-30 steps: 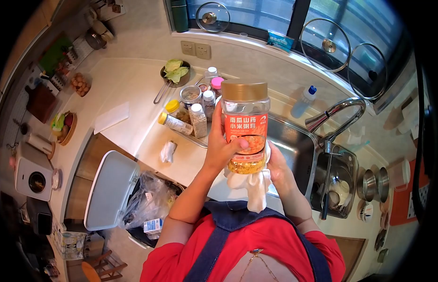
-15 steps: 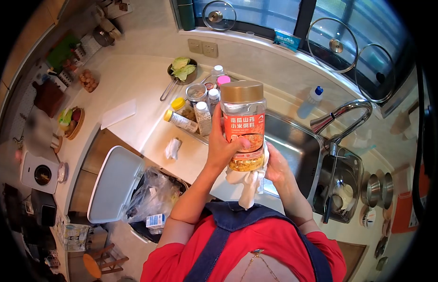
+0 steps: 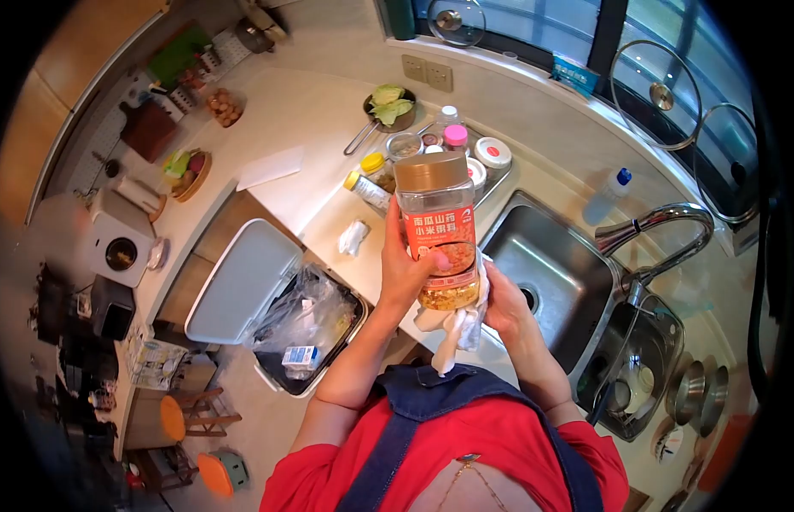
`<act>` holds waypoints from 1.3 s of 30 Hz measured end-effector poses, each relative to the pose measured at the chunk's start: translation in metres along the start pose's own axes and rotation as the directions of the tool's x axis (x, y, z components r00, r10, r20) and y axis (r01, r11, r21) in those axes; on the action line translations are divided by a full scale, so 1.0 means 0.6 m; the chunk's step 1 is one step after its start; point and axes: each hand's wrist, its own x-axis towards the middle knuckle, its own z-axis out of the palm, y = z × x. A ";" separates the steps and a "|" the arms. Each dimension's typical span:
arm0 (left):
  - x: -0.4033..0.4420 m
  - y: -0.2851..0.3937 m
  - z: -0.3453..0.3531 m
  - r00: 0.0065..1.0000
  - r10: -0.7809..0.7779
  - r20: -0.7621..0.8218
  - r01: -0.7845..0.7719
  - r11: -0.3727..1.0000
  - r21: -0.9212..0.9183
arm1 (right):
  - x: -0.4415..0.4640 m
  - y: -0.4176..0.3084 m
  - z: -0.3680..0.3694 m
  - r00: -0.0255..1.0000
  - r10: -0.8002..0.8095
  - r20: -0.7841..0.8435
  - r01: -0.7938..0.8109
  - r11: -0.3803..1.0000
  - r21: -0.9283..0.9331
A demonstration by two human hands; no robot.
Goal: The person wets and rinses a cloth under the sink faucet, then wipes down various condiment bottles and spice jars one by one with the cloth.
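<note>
My left hand point(image 3: 407, 271) is wrapped round a clear jar point(image 3: 440, 230) with a gold lid and a red label, its thumb across the label. Yellow grains lie at the jar's bottom. At the jar's right side, my right hand point(image 3: 505, 300) has its fingers closed on a white cloth point(image 3: 467, 326), which hangs down below the jar. Behind the jar, a tray point(image 3: 497, 185) on the counter holds several jars, among them one with a pink lid point(image 3: 455, 135) and one with a yellow lid point(image 3: 373, 164).
The steel sink point(image 3: 555, 260) with its faucet point(image 3: 661, 224) is on the right, a drying basket point(image 3: 640, 375) beside it. An open bin point(image 3: 363, 320) stands at the lower left, lid point(image 3: 243, 282) raised. A crumpled white cloth point(image 3: 353, 238) and a pot point(image 3: 401, 118) are on the counter.
The view has turned, so the counter, bin and sink appear shifted to the right. Lidded white containers now show behind the jar. Both hands keep their hold, and the jar tilts slightly.
</note>
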 end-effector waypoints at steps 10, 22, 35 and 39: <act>-0.060 0.045 -0.014 0.987 0.052 -0.153 -0.048 0.999 0.024 | -0.003 0.033 0.010 0.985 0.126 0.115 -0.122 0.992 -0.039; -0.074 -0.013 -0.060 0.978 -0.032 -0.207 0.003 0.990 -0.140 | 0.027 0.053 -0.017 0.973 0.185 0.135 -0.176 0.982 -0.074; 0.014 -0.068 -0.220 0.974 -0.215 -0.070 0.200 0.964 -0.176 | 0.115 0.087 -0.007 0.982 -0.087 -0.170 0.022 0.936 -0.351; 0.050 -0.123 -0.330 0.976 -0.031 -0.217 0.036 0.999 0.020 | 0.136 0.083 -0.025 0.975 -0.164 -0.147 0.103 0.930 -0.353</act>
